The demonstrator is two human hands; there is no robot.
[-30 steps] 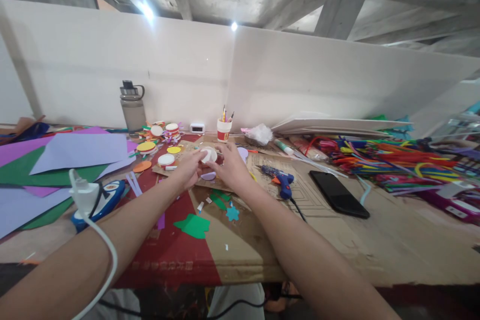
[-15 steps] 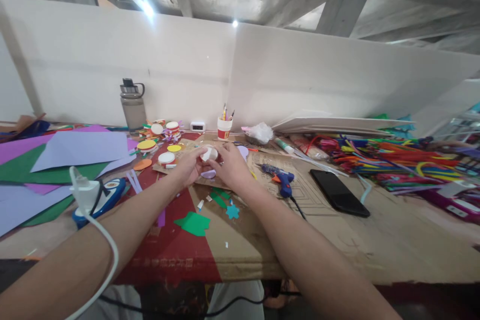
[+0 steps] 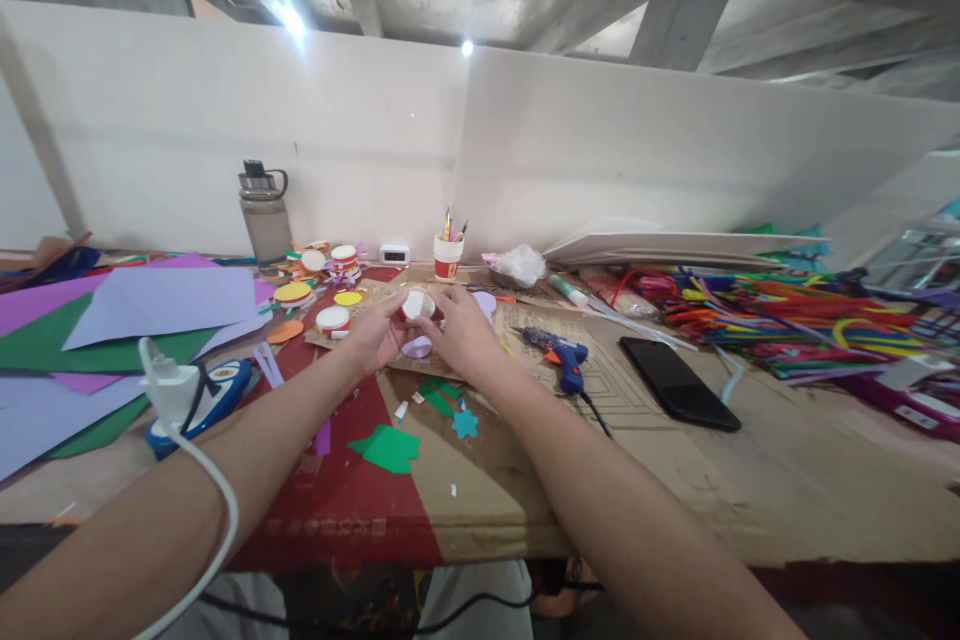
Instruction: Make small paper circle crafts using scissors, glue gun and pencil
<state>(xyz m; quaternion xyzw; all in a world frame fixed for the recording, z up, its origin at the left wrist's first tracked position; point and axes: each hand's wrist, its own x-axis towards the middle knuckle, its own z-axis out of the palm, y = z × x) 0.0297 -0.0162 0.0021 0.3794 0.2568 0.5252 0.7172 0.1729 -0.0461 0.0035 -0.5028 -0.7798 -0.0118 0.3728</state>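
Between my two hands is a short, round, white piece of paper cup [image 3: 417, 304] with a bit of red on its side, tilted so its white round face shows. My left hand [image 3: 377, 332] grips it from the left. From the right, my right hand [image 3: 459, 325] has its fingers closed around the other side. Just below lies a lilac paper disc [image 3: 418, 348], and another lilac disc [image 3: 485, 303] sits beyond my right hand. Left of my left hand stands a similar red-and-white cup piece [image 3: 332, 320], with a yellow disc [image 3: 348, 298] behind it.
A blue glue gun [image 3: 571, 370] and a black phone [image 3: 675, 385] lie to the right, before many coloured pipe cleaners [image 3: 787, 320]. Coloured sheets [image 3: 165, 305], a power strip [image 3: 232, 385] and a bottle [image 3: 267, 220] are left. A cup of pencils [image 3: 448, 258] stands behind.
The cup piece has been turned in my hands, so its round white face and red side now show more. Both hands stay in nearly the same place.
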